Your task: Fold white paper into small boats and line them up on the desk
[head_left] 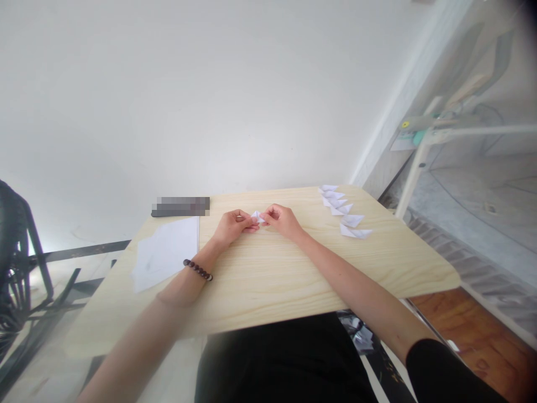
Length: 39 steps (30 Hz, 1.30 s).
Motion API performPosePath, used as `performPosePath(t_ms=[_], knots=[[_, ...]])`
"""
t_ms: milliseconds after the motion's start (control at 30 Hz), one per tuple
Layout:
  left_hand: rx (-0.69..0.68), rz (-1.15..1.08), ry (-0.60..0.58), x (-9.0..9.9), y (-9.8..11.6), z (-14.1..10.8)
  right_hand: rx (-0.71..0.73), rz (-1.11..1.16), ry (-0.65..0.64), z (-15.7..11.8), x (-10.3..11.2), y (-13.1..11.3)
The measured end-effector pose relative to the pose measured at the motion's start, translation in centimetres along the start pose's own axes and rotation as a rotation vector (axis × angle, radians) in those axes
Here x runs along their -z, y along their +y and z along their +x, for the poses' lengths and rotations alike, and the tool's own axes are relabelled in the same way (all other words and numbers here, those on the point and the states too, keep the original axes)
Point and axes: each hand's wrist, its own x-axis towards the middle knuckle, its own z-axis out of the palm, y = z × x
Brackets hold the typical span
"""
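A small folded white paper (258,216) is held between my two hands over the middle of the table. My left hand (232,226) pinches its left side with thumb and fingers closed. On the right side, the thumb and fingers of my right hand (280,219) close on the same paper. Several folded white paper pieces (356,231) with pointed ends stand in a row at the table's right. Flat white sheets (168,252) lie at the left, beside my left forearm, which wears a dark bead bracelet.
The light wooden table (268,291) stands against a white wall. A dark, partly pixelated object (180,207) lies at its back left. Beyond the right edge is a white metal frame (413,184). Black wheeled equipment (17,252) stands at the far left.
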Motion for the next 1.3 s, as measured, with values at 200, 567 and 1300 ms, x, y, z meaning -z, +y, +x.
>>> performPosePath(t_ms=[200, 567, 1300], knots=[[0.015, 0.010, -0.009, 0.0, -0.1, 0.1, -0.002, 0.034, -0.029, 0.0, 0.1, 0.1], [-0.002, 0.032, -0.001, 0.1, -0.1, 0.0, 0.018, -0.012, -0.062, 0.0, 0.0, 0.0], [-0.048, 0.114, -0.064, 0.6, -0.9, 0.3, 0.019, -0.073, -0.182, -0.2, 0.5, -0.3]])
